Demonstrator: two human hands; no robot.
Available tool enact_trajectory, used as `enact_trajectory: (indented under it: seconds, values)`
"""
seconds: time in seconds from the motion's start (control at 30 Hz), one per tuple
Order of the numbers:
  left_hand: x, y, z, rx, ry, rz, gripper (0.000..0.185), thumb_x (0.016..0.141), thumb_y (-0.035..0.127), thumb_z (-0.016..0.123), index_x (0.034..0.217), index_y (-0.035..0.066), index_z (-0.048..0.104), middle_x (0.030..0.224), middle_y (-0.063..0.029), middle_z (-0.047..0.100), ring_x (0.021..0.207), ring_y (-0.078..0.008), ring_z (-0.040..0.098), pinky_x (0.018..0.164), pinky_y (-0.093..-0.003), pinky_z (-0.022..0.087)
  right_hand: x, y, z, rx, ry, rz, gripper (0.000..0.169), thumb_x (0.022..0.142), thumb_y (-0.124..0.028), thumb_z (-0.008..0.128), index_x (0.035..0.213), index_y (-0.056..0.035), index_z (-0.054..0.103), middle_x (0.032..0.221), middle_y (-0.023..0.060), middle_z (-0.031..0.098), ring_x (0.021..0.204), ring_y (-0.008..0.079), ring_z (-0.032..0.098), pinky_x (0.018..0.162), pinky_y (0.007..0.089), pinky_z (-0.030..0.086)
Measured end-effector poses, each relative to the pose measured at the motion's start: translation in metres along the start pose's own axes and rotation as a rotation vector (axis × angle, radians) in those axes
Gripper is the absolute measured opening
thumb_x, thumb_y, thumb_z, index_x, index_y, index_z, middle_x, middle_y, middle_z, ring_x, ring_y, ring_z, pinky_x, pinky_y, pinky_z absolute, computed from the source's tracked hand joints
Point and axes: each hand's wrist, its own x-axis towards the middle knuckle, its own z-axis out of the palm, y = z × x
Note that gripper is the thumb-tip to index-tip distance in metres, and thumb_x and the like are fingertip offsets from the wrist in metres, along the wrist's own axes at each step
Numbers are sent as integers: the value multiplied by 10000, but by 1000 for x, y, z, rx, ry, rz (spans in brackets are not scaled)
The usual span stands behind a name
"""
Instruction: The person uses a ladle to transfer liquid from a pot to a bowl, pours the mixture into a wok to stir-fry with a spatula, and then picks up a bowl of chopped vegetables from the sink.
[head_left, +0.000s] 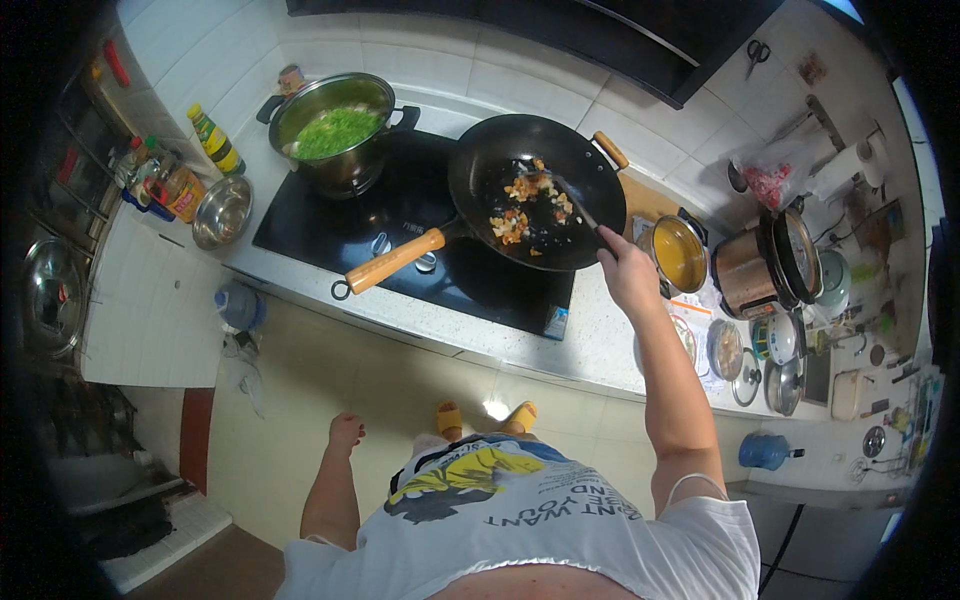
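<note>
My right hand (630, 276) grips the dark handle of a metal spatula (579, 201), whose blade end is in a black wok (480, 161). Browned, chopped pieces of food (511, 225) lie in several clumps across the wok's bottom, some beside the blade. The wok stands on the right part of a black glass cooktop (315, 232). Its long wooden handle (397, 259) points toward the front left, and a short wooden grip (611, 150) is at the far side. My left hand (347, 433) hangs low beside my body with curled fingers, apart from everything, and nothing shows in it.
A steel pot (341, 161) with chopped greens stands at the cooktop's back left, near a steel bowl (223, 212) and bottles (216, 140). Right of the wok are a pot of yellow liquid (679, 253), an electric cooker (750, 262) and glass lids (746, 377). A range hood (570, 34) overhangs the back.
</note>
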Motion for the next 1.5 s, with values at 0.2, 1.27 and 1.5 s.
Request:
enact_trajectory:
  seconds: [0.2, 1.27, 1.5]
  values:
    - [0, -2, 11, 16, -42, 26, 146, 809, 141, 555, 916, 46, 583, 740, -52, 600, 605, -142, 592, 483, -283, 441, -48, -7, -88, -182, -125, -107, 313, 802, -181, 604, 1113, -177, 641, 843, 160, 625, 767, 337, 613, 687, 419, 478]
    - [8, -7, 2, 81, 0, 9, 126, 822, 155, 548, 880, 49, 584, 733, -57, 601, 581, -147, 595, 452, -280, 437, -81, -18, -87, -100, -66, -51, 296, 800, -154, 598, 1094, -141, 634, 831, 178, 636, 775, 343, 609, 689, 425, 480]
    - [13, -13, 5, 173, -64, -37, 151, 840, 164, 538, 923, 51, 594, 744, -48, 595, 582, -137, 580, 462, -281, 420, -70, -21, -43, 107, -120, -63, 335, 815, -176, 586, 1147, -134, 600, 849, 178, 643, 779, 346, 615, 727, 425, 479]
